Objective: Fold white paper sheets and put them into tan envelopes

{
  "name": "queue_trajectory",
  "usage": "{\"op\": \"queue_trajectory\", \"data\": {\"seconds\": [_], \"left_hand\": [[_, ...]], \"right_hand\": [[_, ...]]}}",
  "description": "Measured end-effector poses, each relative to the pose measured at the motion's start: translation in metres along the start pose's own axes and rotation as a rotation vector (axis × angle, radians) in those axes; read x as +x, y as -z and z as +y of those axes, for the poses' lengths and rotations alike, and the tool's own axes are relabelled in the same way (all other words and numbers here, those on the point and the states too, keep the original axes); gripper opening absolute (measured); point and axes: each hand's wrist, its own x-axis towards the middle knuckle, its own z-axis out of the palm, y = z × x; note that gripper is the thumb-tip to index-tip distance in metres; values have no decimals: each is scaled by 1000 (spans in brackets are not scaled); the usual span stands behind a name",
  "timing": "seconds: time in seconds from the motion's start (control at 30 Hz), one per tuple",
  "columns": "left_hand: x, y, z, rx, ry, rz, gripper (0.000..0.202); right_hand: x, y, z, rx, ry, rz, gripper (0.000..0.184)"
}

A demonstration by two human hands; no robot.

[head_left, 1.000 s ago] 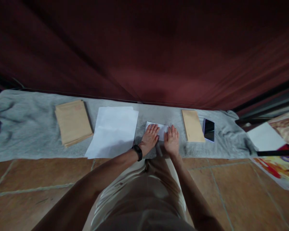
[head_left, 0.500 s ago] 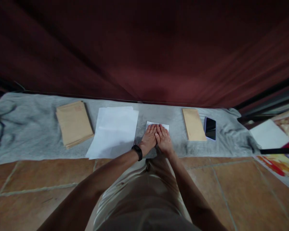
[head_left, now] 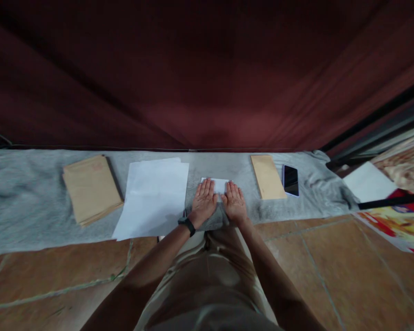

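A small folded white paper (head_left: 220,185) lies on a grey cloth (head_left: 27,197) spread on the floor. My left hand (head_left: 203,202), with a black band on its wrist, lies flat on the paper's left part, fingers stretched out. My right hand (head_left: 233,202) lies flat on the paper's right part, fingers together and extended. The two hands are a little apart, and most of the paper is hidden under them.
A stack of white sheets (head_left: 152,196) lies just left of my hands, a pile of brown envelopes (head_left: 90,188) further left. To the right lie one brown envelope (head_left: 268,176) and a dark phone (head_left: 290,180). Dark red curtain (head_left: 207,73) behind; tiled floor (head_left: 331,271) in front.
My hands, pressed side by side on the paper half a second ago, have slid slightly apart. The view has shifted, so everything sits a bit further left.
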Motion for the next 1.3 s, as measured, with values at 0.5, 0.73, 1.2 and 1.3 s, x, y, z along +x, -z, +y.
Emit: {"op": "queue_trajectory", "data": {"seconds": [0.5, 0.73, 1.2, 1.3], "left_hand": [[3, 4, 14, 16, -10, 78, 62], [12, -3, 18, 10, -112, -2, 59], [4, 2, -15, 46, 58, 75, 62], [2, 7, -12, 50, 91, 61, 62]], "right_hand": [[-9, 3, 8, 30, -48, 25, 59], [-8, 5, 9, 44, -44, 13, 58], [-8, 5, 7, 49, -54, 32, 59], [-8, 5, 7, 49, -53, 29, 59]]}}
